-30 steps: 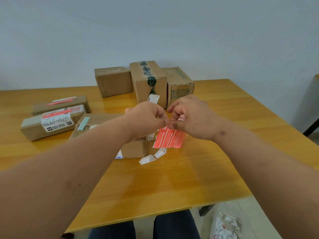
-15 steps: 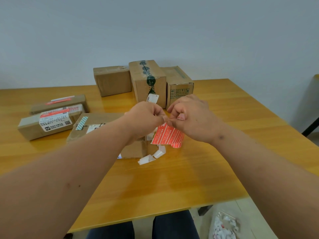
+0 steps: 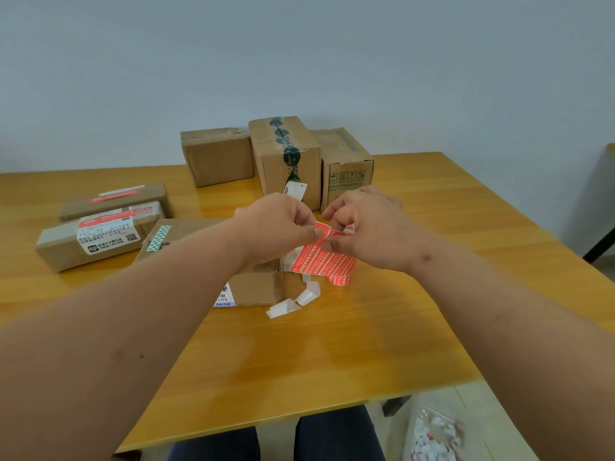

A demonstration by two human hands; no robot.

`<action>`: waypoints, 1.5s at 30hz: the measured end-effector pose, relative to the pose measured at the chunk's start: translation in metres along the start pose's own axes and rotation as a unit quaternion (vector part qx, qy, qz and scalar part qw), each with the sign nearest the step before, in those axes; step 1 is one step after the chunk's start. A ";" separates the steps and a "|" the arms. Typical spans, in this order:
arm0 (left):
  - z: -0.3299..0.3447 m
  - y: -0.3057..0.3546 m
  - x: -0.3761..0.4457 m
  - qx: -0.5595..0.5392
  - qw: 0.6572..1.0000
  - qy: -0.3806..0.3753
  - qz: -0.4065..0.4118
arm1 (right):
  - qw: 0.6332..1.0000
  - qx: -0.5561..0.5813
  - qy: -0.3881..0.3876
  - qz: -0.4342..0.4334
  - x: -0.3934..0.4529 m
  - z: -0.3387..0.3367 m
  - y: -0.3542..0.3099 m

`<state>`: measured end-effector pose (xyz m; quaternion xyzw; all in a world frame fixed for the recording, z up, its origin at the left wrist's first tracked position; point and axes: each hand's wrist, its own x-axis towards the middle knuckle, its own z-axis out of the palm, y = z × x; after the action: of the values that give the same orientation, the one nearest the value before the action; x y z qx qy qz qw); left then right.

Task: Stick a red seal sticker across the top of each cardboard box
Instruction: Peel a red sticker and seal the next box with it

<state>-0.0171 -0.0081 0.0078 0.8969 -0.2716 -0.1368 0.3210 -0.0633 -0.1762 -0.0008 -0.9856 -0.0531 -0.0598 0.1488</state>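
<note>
Red printed seal stickers [image 3: 321, 261] on curling white backing, pinched by left hand [image 3: 278, 227] and right hand [image 3: 366, 227] above glossy wooden desk [image 3: 299, 361].

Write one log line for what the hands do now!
left hand pinches sticker sheet | right hand peels red sticker | boxes waiting on table

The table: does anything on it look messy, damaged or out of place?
Yes, a little. A curled white backing strip trails loose on the table beside the nearest box. The tall box at the back wears wrinkled dark tape with a white tag hanging off its front. No box looks crushed.
</note>
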 end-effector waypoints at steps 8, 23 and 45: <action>0.005 0.004 0.005 -0.057 0.997 0.029 -0.032 | 0.998 -0.015 0.062 -0.022 -0.003 0.001 -0.003; 0.000 0.003 0.004 -0.072 0.997 0.011 -0.013 | 0.999 0.026 0.008 0.028 -0.001 0.000 0.000; -0.002 0.006 0.001 -0.077 0.996 0.001 -0.040 | 0.995 0.090 0.022 0.034 -0.005 -0.002 -0.002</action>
<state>-0.0179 -0.0119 0.0129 0.8797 -0.2240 -0.1695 0.3838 -0.0687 -0.1753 0.0013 -0.9678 -0.0215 -0.0715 0.2403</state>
